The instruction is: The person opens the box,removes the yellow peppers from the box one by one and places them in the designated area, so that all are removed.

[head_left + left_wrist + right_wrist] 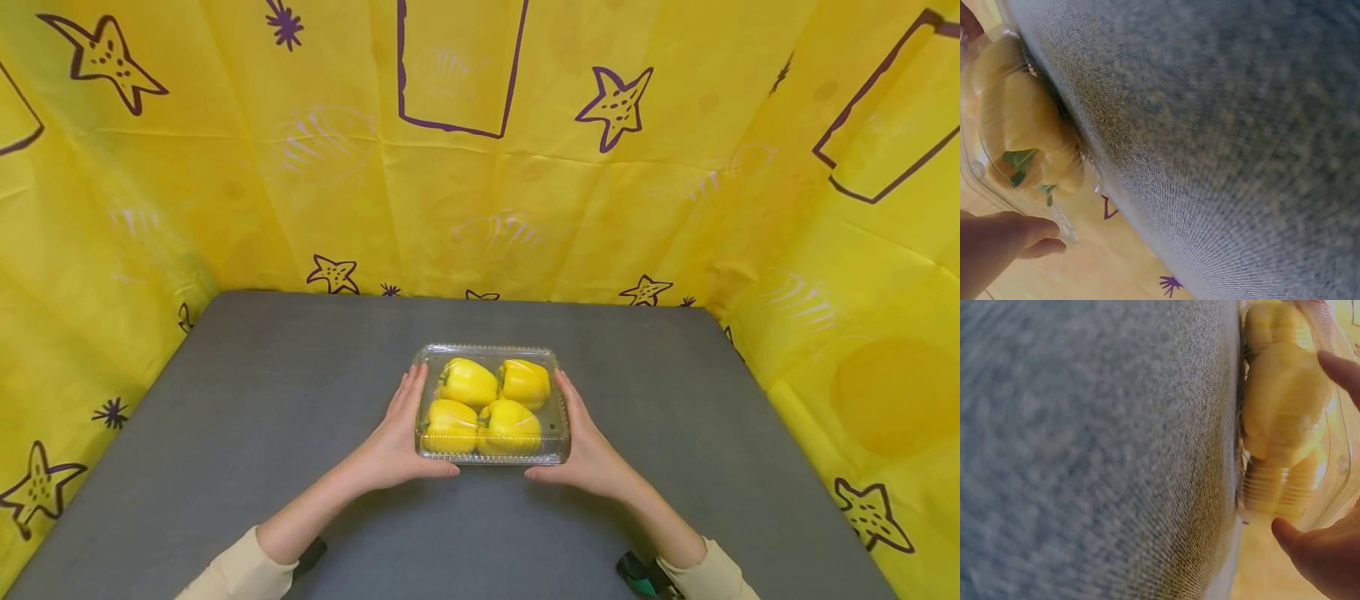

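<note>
A clear plastic clamshell container [558,421] sits on the grey table with several yellow bell peppers [468,382] inside it. Along its left side lie the straight fingers of my left hand [390,446], the thumb by the front corner. My right hand [592,454] mirrors this at the right side, fingers extended along the wall and thumb near the front edge. In the left wrist view, green stems show on a pepper [1022,112] through the plastic. The right wrist view has the thumb and a finger of my right hand [1329,556] spread wide beside the container.
The grey table [300,358] spreads out around the container. Yellow cloth [480,183] with drawn starfish and fish hangs behind the table and along both sides. Dark bands [637,575] are worn at the wrists, below light sleeves [243,571].
</note>
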### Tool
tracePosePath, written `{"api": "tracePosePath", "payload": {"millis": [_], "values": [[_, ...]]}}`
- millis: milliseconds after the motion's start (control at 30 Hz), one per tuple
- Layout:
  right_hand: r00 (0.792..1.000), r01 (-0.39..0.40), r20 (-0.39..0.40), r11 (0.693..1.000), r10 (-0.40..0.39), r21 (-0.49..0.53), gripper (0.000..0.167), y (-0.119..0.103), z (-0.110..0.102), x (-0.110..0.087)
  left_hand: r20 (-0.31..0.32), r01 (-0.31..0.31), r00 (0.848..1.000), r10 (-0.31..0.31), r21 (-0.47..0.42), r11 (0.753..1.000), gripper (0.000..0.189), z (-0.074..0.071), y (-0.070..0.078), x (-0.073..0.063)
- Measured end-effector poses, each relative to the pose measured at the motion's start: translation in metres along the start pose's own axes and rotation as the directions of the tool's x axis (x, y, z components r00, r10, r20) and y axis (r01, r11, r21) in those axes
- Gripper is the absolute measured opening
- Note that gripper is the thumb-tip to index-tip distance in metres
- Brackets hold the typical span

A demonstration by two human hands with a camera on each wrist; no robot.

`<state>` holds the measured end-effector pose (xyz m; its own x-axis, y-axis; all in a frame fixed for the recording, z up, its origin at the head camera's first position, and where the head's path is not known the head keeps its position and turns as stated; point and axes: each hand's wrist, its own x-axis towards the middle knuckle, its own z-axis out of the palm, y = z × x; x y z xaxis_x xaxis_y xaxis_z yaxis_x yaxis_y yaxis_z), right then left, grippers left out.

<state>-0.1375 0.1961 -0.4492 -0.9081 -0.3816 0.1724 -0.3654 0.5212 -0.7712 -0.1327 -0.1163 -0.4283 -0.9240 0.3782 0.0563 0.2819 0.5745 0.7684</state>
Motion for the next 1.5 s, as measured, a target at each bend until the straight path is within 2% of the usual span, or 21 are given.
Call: {"api": "tracePosePath", "payload": {"millis": [367, 700, 1500], "values": [[1.0, -0.024, -0.002, 0.999, 0.024, 0.021, 0.134, -0.0019, 0.0008, 0.0008, -0.047, -0.006, 0.999, 0.008, 0.033, 0.999, 0.141, 0.0042, -0.0003, 0.0007], [0.999, -0.038, 0.008, 0.999, 0.038, 0.038, 0.134, -0.0015, 0.0019, 0.0002, -0.039, 0.018, 0.999, -0.016, 0.044, 0.999, 0.138, 0.0047, 0.0013, 0.0013], [0.999, -0.038, 0.009, 0.996, 0.038, 0.077, 0.131, -0.0065, 0.0007, 0.0, -0.057, 0.015, 0.998, -0.013, 0.04, 0.999, 0.135, 0.0059, 0.002, -0.0001]]}}
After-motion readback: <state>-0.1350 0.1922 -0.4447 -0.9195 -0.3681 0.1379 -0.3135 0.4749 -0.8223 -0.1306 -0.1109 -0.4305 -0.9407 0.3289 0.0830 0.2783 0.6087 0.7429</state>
